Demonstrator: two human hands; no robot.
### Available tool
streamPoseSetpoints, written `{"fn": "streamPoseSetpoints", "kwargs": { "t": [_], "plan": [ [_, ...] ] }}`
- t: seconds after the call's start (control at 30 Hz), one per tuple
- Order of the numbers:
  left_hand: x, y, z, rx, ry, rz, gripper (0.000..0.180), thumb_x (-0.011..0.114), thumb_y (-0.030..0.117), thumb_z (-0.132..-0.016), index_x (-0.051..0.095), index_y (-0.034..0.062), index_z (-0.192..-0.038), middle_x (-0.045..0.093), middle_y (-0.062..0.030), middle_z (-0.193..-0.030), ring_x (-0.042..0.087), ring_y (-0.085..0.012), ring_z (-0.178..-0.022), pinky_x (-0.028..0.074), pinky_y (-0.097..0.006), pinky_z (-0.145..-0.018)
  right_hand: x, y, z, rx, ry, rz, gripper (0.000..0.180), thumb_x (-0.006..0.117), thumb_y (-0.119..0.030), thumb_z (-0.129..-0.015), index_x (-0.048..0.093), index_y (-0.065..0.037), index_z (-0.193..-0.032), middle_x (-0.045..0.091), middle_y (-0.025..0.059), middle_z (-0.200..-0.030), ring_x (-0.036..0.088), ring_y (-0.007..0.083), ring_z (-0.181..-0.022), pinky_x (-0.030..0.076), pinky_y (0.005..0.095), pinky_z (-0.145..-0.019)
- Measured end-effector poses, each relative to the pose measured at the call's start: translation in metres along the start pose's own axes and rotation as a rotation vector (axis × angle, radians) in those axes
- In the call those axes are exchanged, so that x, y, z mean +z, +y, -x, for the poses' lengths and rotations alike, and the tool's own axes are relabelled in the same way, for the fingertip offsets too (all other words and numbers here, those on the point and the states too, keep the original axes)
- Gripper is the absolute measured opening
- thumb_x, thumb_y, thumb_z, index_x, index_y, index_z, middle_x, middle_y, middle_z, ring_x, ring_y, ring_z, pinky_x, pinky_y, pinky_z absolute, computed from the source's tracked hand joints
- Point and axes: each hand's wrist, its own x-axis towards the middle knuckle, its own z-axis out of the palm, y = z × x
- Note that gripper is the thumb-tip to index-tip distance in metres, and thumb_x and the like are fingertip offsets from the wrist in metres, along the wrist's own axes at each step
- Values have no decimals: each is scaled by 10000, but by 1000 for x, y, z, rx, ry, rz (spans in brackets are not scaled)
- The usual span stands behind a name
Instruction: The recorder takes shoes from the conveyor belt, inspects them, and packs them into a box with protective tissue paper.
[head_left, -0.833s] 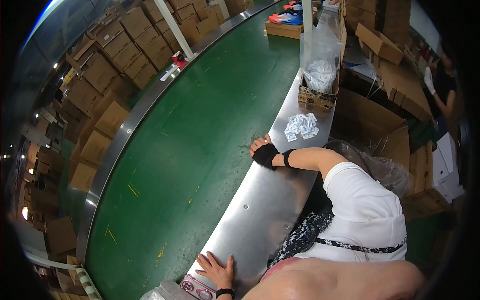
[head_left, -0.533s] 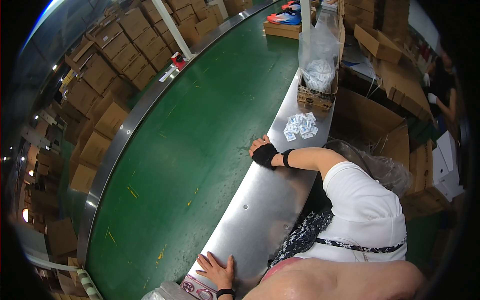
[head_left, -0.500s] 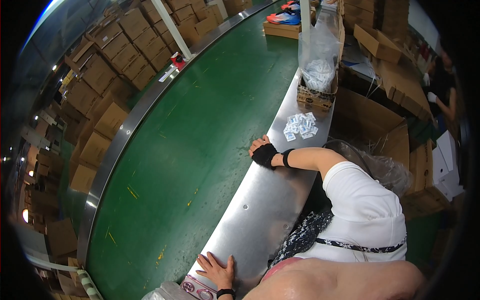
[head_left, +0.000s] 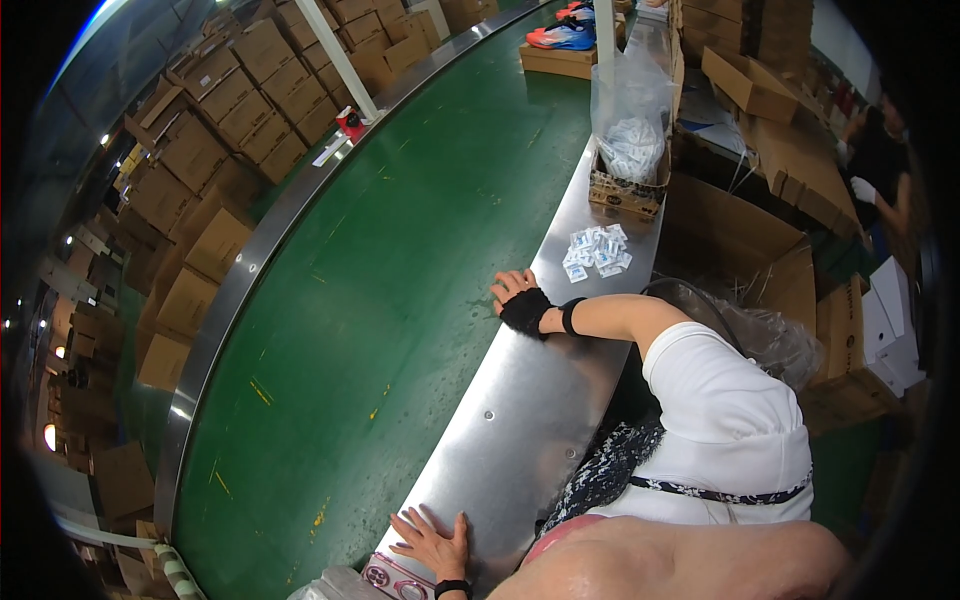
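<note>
The pink patterned packet (head_left: 392,578) lies at the near end of the steel ledge (head_left: 520,410), cut off by the lower edge of the view, with a crumpled clear bag (head_left: 330,585) just left of it. The left hand (head_left: 432,543) rests flat on the ledge right beside the packet, fingers spread and holding nothing; a black band circles its wrist. The right hand is out of view.

Farther along the ledge a co-worker in a white top leans in from the right, and their hand (head_left: 520,305) (in a black fingerless glove) lies at the ledge's left edge, where steel meets the green belt (head_left: 400,280). Just beyond that hand sits a loose heap of small white sachets (head_left: 596,250). Farther still stands a cardboard tray (head_left: 625,195) holding a tall clear bag (head_left: 628,110) with more sachets inside.

The belt runs along the left of the ledge, curving away to the far end, where a pair of bright shoes (head_left: 560,38) sits on a flat box (head_left: 555,62). Stacked cartons (head_left: 220,100) line the belt's left side. To the right of the ledge are open cartons (head_left: 740,250), and at the far right another person (head_left: 880,170) in dark clothes stands among them.
</note>
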Motion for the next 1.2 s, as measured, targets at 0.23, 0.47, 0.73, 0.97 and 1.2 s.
{"fn": "streamPoseSetpoints", "kwargs": {
  "t": [0.23,0.47,0.73,0.97,1.2],
  "plan": [
    [-16,16,-3,-2,-206,-417,818,570,547,-676,367,-14,-1235,210,-281,-1341,152,-389,-1280,55,-634,-957,11,7,3,-70,-97,71,208,455,-213,-783,595,-102,-676,539,55,-749,487,222,-844,272,457,-856],
    [-12,9,0,33,-165,-421,814,556,558,-688,368,-17,-1233,216,-283,-1338,155,-390,-1279,59,-632,-955,16,9,5,-63,-100,63,203,451,-222,-787,589,-112,-686,537,53,-780,481,224,-861,271,473,-870],
    [-12,11,0,2,-192,-413,821,552,562,-690,359,-17,-1239,203,-280,-1343,142,-389,-1283,45,-630,-959,15,9,4,-80,-97,47,178,467,-213,-778,573,-113,-676,525,51,-760,489,222,-845,280,468,-861],
    [-7,5,2,3,-177,-400,823,546,566,-693,359,-19,-1240,206,-284,-1339,141,-392,-1282,50,-632,-957,15,9,3,-53,-101,29,171,474,-207,-774,574,-103,-684,526,57,-750,496,227,-827,289,457,-857],
    [1,-4,5,39,-121,-324,822,555,555,-692,360,-27,-1239,210,-286,-1337,148,-396,-1279,58,-632,-955,11,8,3,-47,-123,38,186,462,-212,-786,584,-97,-707,543,65,-768,504,228,-839,296,443,-862]
  ]
}}
